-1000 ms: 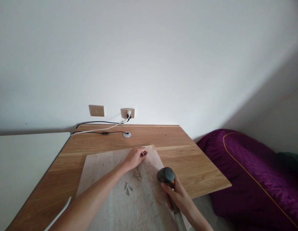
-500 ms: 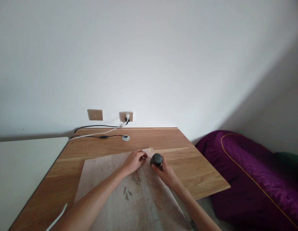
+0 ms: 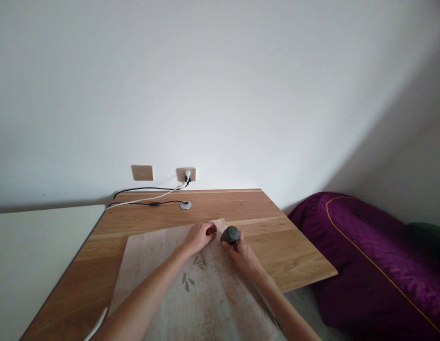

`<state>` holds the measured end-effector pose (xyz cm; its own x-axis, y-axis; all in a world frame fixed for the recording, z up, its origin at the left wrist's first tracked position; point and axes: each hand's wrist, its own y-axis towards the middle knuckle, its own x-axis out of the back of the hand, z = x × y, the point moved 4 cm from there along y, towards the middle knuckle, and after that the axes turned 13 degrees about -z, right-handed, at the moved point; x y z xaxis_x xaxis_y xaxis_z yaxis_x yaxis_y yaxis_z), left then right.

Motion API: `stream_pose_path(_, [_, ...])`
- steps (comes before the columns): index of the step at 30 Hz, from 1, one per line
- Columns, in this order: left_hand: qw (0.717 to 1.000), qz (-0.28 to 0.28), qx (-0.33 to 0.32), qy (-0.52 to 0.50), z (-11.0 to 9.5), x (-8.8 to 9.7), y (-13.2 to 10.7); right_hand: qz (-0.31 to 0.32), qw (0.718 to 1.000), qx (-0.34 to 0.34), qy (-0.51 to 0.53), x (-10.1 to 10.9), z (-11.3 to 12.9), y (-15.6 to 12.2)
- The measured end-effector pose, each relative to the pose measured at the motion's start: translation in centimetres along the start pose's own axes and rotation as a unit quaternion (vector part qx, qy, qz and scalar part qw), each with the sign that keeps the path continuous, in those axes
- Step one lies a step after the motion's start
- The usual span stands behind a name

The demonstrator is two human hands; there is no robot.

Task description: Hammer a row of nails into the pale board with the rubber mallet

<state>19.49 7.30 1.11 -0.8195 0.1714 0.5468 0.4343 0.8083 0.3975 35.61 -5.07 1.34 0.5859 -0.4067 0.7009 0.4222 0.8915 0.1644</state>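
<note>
Grip of the right hand (image 3: 244, 256) is clenched on the hammer (image 3: 230, 234), just under its dark round head, low over the pale board (image 3: 152, 255) on the tabletop (image 3: 283, 251). Just beside the head, the left hand (image 3: 199, 237) rests on the board with its fingertips pinched together (on what, I cannot tell). Loose nails (image 3: 199, 260) lie near both hands.

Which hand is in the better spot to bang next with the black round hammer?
Right, I think. The right hand grips the black round-headed hammer, its head just beside the left hand, whose fingers are bunched on the pale thin wooden board. What they pinch is too small to tell.
</note>
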Motion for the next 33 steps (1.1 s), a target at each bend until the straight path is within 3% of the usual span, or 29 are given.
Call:
stream_pose_path(14, [1.000, 0.010, 0.010, -0.027, 0.9, -0.4, 0.2, -0.002, 1.000, 0.001, -0.027, 0.1, -0.3, 0.1])
stream_pose_path(26, [1.000, -0.014, -0.014, 0.012, 1.0, 0.1, 0.2, 0.065, 0.997, 0.020, -0.037, 0.2, -0.1, 1.9])
stream_pose_path(33, [1.000, -0.011, -0.009, 0.018, 0.9, 0.1, 0.1, 0.050, 0.998, 0.036, -0.028, 0.9, 1.0, 3.0])
